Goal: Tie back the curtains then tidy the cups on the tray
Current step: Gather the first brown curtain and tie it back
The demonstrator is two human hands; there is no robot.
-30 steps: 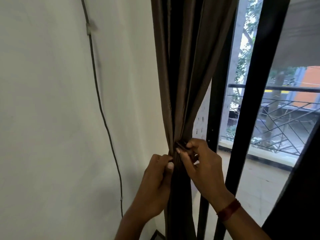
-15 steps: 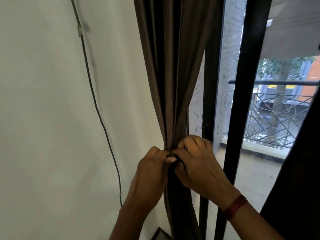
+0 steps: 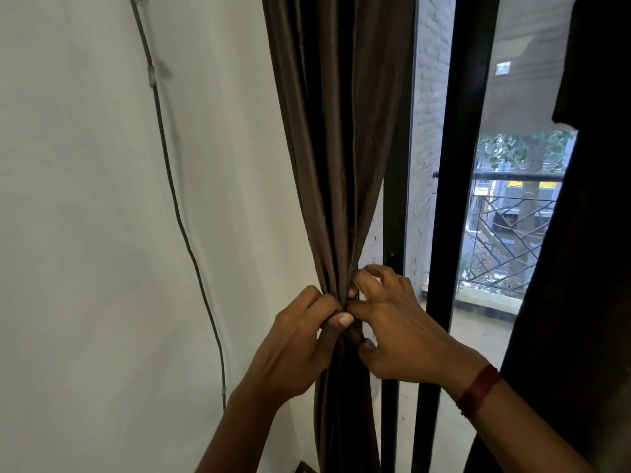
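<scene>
We see the curtain [image 3: 334, 165] hang upright between both hands. The left hand [image 3: 300, 346] and right hand [image 3: 392, 329] each pinch its gathered waist.

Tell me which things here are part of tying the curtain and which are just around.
In the job: brown curtain, left hand, right hand, both hands gripping its gathered middle.
Just around: wall cable, black door frame, balcony railing, red wristband.
</scene>
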